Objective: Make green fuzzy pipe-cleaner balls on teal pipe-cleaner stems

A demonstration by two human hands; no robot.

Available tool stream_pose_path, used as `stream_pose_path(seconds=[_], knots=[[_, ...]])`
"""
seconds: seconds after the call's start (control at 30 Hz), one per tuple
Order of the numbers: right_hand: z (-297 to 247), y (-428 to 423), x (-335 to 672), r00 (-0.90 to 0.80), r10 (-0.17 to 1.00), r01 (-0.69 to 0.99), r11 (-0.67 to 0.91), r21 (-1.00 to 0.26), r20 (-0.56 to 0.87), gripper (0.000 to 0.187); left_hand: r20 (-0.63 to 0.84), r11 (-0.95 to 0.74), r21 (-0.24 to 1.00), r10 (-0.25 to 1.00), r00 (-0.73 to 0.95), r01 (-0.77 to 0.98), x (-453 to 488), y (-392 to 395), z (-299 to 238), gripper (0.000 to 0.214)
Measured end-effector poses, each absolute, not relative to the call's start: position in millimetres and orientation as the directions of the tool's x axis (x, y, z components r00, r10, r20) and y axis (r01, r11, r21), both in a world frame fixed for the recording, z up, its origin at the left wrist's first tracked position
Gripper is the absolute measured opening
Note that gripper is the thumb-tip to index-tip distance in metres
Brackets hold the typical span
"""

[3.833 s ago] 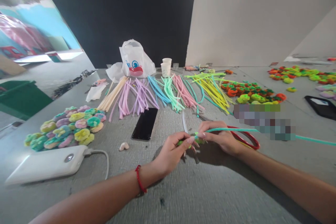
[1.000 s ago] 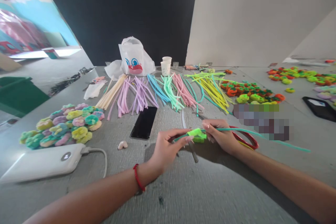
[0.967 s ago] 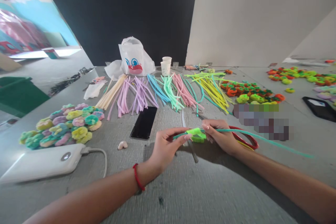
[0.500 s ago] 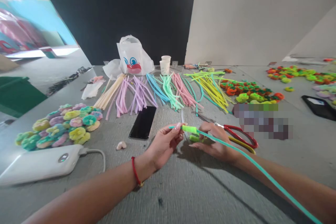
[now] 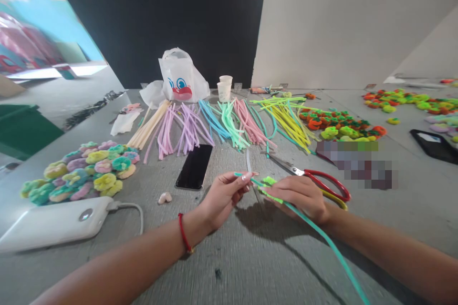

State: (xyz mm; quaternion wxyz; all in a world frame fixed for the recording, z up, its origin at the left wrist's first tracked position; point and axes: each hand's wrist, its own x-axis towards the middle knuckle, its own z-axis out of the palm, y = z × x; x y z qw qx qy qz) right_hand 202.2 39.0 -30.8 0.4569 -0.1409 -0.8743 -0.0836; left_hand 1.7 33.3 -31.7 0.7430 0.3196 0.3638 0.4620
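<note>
My left hand (image 5: 226, 199) pinches the tip of a long teal pipe cleaner (image 5: 327, 238) between thumb and fingers. Around that stem, a short way from the tip, sits a lime-green pipe cleaner piece (image 5: 272, 196), partly hidden by my fingers. My right hand (image 5: 302, 196) is closed over the lime-green piece, and the teal stem trails out below it toward the lower right. Scissors (image 5: 325, 185) with red and yellow handles lie just beyond my right hand, blades pointing away to the left.
Pipe cleaner bundles (image 5: 195, 126) in several colours fan across the table. Pastel fuzzy flowers (image 5: 77, 171) and a white power bank (image 5: 53, 225) lie left, with a black phone (image 5: 194, 167) nearer the middle. Orange and green fuzzy pieces (image 5: 339, 124), a plastic bag (image 5: 182, 76) and paper cups (image 5: 224, 89) are farther back.
My right hand has turned over and closed on the lime-green piece, which now sits lower and slants. The teal stem's trailing part has swung left. My left hand stays nearly in place.
</note>
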Motion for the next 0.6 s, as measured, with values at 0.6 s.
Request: stream_pose_path(seconds=[0.6], knots=[[28, 22, 203, -0.486, 0.238, 0.363, 0.93, -0.054, 0.841, 0.027, -0.003, -0.021, 0.915, 0.998, -0.059, -0.403, -2, 48, -30, 0.025]])
